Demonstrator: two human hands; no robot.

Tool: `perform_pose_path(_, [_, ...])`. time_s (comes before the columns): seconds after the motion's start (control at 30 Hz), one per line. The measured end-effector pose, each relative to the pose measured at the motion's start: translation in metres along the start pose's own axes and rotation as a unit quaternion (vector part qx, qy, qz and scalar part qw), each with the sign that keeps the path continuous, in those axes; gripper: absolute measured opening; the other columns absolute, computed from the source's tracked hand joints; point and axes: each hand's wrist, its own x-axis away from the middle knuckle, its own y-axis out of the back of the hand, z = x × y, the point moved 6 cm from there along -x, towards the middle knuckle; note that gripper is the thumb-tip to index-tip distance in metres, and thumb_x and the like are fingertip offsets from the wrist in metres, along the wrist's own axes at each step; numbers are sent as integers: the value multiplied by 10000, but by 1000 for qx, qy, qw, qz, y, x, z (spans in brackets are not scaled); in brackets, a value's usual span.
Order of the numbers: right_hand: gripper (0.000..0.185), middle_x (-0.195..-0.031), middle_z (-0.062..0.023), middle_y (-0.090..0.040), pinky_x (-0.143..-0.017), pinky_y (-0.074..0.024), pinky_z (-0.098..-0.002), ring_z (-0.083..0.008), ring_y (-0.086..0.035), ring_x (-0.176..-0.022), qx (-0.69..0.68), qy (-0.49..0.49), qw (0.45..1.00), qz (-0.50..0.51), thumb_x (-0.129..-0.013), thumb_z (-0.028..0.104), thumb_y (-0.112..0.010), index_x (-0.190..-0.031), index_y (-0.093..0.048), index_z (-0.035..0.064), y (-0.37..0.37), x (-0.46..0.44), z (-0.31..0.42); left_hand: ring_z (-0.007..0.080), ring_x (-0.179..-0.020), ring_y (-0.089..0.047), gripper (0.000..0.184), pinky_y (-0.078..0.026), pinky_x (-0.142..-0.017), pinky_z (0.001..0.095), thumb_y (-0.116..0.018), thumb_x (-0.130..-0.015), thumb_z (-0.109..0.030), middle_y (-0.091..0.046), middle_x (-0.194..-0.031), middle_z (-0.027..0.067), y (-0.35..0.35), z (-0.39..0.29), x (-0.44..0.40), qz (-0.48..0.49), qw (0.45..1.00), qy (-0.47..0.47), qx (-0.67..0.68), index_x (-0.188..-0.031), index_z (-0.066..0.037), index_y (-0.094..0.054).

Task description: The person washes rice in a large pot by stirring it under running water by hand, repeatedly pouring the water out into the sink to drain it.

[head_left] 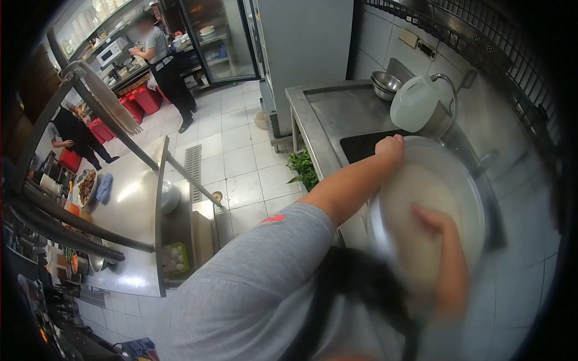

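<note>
A large metal pot (pixel 374 225) sits tilted at the sink, holding pale, cloudy contents (pixel 400 198) that I cannot make out closely; blur hides whether there are grains in it. My left hand (pixel 391 146) is closed over the pot's far rim, arm stretched across in a grey sleeve. Inside the pot, my right hand (pixel 432 219) reaches into the pale contents. Motion smears its fingers, and their tips are partly hidden. Behind the pot, a translucent plastic jug (pixel 414 103) leans beside a curved metal faucet (pixel 450 90).
Metal bowls (pixel 385 84) rest on the steel counter (pixel 337 108). Leafy greens (pixel 302 170) are below its edge. A steel worktable (pixel 129 210) with a blue cloth (pixel 104 188) stands left, eggs (pixel 173 259) under it. Two people (pixel 165 66) are farther back.
</note>
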Motion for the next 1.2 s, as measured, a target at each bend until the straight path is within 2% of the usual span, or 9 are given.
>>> perform_pose_path(0.27, [963,-1402,-221,-224,-870,-372,-608,-382,-300,-1259,8,32,999,5,-751,733,-368,-1362,-222,4,-2,9,8,302,-917,-603,288,-501,-753,367,-514,-802,-121,-601,-969,172,-5,2,-4,-7,1000,0,10,-1055,3,-453])
perform_pose_path(0.47, [968,-1362,-281,-257,-876,-359,-614,-430,-287,-1249,-10,-1,1000,4,-739,737,-389,-1363,-230,14,1,2,2,303,-919,-603,302,-500,-755,365,-519,-798,-120,-602,-969,171,-5,2,-5,-1,1000,-1,10,-1062,8,-449])
perform_pose_path(0.57, [971,-1339,-306,-278,-892,-345,-610,-453,-291,-1237,-8,16,1000,-6,-732,744,-389,-1362,-238,20,-1,9,6,304,-915,-605,316,-501,-752,365,-536,-785,-113,-603,-968,172,-5,2,-4,-2,1000,-2,10,-1062,9,-448])
perform_pose_path(0.67, [836,-1185,-204,-503,-704,-485,-478,-349,-540,-976,26,17,998,-61,-769,731,-327,-1280,-425,77,3,-1,0,303,-910,-606,326,-503,-749,363,-551,-772,-105,-605,-964,170,-3,1,-2,-2,1000,-6,2,-1061,9,-448])
perform_pose_path(1.07, [844,-1171,-200,-513,-723,-486,-484,-346,-543,-974,31,23,998,-58,-762,739,-329,-1262,-442,69,1,5,3,304,-910,-608,308,-505,-742,365,-547,-776,-102,-610,-963,169,-1,1,-1,-10,1000,-5,9,-1049,10,-460])
perform_pose_path(1.17, [930,-1304,-298,-340,-866,-376,-601,-461,-334,-1206,-1,24,1000,-8,-739,738,-387,-1347,-292,41,-3,9,6,303,-910,-608,311,-505,-743,364,-547,-777,-104,-610,-965,169,-1,1,0,-9,1000,-5,3,-1054,8,-458])
perform_pose_path(1.2, [930,-1301,-298,-343,-864,-378,-601,-460,-337,-1204,-5,22,1000,-4,-738,737,-391,-1346,-294,40,-3,8,5,302,-911,-608,314,-505,-744,363,-547,-778,-106,-610,-965,169,0,0,2,-10,1000,-7,1,-1057,6,-457])
